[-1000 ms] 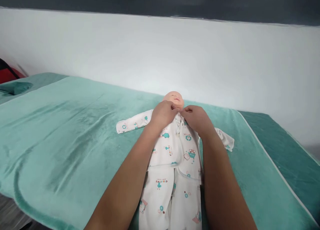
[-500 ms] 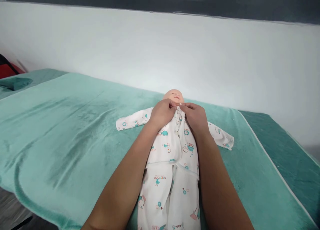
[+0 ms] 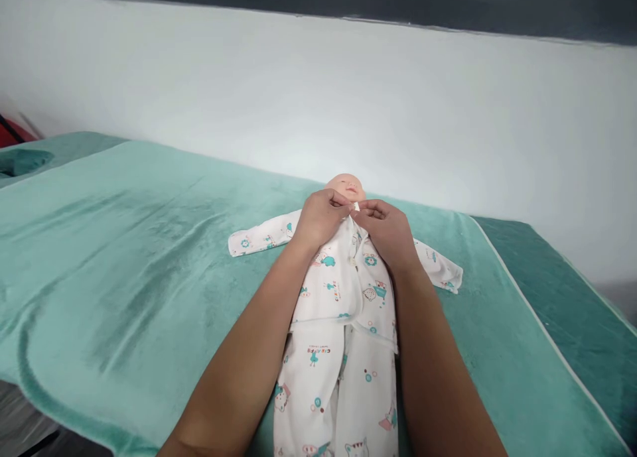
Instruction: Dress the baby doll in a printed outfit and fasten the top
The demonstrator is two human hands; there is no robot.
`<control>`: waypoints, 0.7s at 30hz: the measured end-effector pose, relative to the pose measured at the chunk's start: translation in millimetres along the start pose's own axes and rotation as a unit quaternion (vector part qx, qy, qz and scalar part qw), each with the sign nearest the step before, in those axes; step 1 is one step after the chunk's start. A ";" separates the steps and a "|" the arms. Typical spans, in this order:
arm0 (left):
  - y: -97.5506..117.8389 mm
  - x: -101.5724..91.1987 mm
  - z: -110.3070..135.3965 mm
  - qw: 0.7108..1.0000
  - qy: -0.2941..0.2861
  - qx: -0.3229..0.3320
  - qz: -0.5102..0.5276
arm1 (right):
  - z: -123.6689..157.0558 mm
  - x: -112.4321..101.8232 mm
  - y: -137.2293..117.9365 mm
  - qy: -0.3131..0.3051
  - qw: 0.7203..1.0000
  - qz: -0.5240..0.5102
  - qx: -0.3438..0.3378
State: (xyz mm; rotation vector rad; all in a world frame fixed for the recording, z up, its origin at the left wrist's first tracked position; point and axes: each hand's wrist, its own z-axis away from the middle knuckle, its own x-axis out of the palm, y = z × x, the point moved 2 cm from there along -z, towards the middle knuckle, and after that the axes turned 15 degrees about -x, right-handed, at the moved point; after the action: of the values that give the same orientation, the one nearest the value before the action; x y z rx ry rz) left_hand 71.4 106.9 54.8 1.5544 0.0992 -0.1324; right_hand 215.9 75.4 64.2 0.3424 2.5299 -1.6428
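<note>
Pinching the collar [image 3: 356, 207] of the white shirt [image 3: 323, 298] between closed fingertips of both left hand [image 3: 321, 219] and right hand [image 3: 388, 229], just below the chin of the doll [image 3: 343, 181], laid face up on the green blanket [image 3: 164, 245] toward the far wall [image 3: 249, 85]. Best to hold both front edges level, tug lightly and spare the neck. Cannot make out any fastener between the fingertips. Seeing no container in view.
</note>
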 end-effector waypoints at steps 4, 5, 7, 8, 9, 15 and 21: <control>2.1 -0.5 1.5 1.000 -0.018 -0.002 -0.005 | 0.9 4.3 -7.8 -0.020 0.993 0.109 -0.037; 3.0 -0.6 2.4 1.000 -0.024 -0.008 -0.010 | 1.1 5.9 -10.5 -0.030 0.988 0.143 -0.053; 4.2 -0.6 4.1 0.999 -0.033 -0.026 -0.016 | 1.6 8.7 -15.3 -0.050 0.975 0.200 -0.085; 4.2 -0.6 4.6 0.999 -0.034 -0.037 -0.016 | 1.7 9.7 -17.0 -0.059 0.970 0.217 -0.096; 4.0 -0.5 4.9 0.998 -0.031 -0.047 -0.014 | 1.8 10.3 -18.0 -0.064 0.966 0.228 -0.103; 1.6 0.2 5.1 0.996 -0.034 -0.074 0.027 | 4.5 9.7 -14.8 -0.088 0.971 0.206 -0.087; -0.8 -2.9 6.4 0.998 0.008 -0.022 -0.058 | 28.6 13.8 -24.3 -0.083 0.954 0.258 -0.130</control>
State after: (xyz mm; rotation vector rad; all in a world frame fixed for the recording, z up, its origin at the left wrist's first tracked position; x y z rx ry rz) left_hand 68.2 100.6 54.5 1.5059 0.2043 -0.2091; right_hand 195.7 41.6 71.2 0.7275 2.2331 -1.0839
